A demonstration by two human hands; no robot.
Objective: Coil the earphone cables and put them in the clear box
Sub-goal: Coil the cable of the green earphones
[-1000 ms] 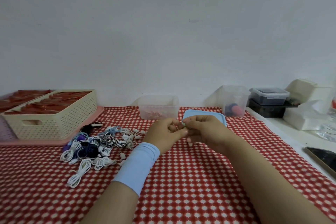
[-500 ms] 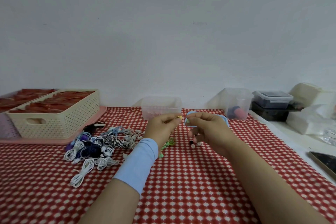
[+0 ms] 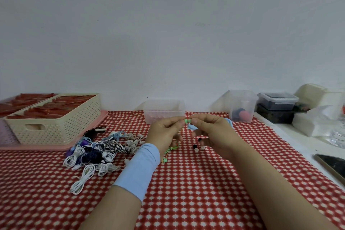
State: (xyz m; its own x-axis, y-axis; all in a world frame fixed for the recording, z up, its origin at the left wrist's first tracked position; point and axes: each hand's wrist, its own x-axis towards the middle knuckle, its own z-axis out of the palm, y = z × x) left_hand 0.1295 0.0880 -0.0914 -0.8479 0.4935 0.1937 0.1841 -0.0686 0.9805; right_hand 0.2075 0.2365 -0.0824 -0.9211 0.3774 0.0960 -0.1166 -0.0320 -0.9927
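Note:
My left hand (image 3: pixel 164 132) and my right hand (image 3: pixel 211 132) meet above the table and pinch a green earphone (image 3: pixel 187 121) between thumbs and forefingers. Its green cable (image 3: pixel 170 149) hangs below my left hand, with one green earbud lying on the cloth. Black and white earbuds (image 3: pixel 195 148) dangle under my right hand. A heap of tangled earphone cables (image 3: pixel 97 150), white, blue, purple and striped, lies to the left. The clear box (image 3: pixel 164 111) stands just behind my hands by the wall.
A cream basket (image 3: pixel 56 127) of red items sits on a pink tray (image 3: pixel 56 146) at far left. A blue lid (image 3: pixel 192 127) lies behind my right hand. A second clear container (image 3: pixel 242 106), dark lidded boxes (image 3: pixel 278 101) and a phone (image 3: pixel 334 164) are on the right.
Both hands have risen a little and drawn slightly apart. The green earphone now shows between my fingertips and its cable hangs down to the cloth.

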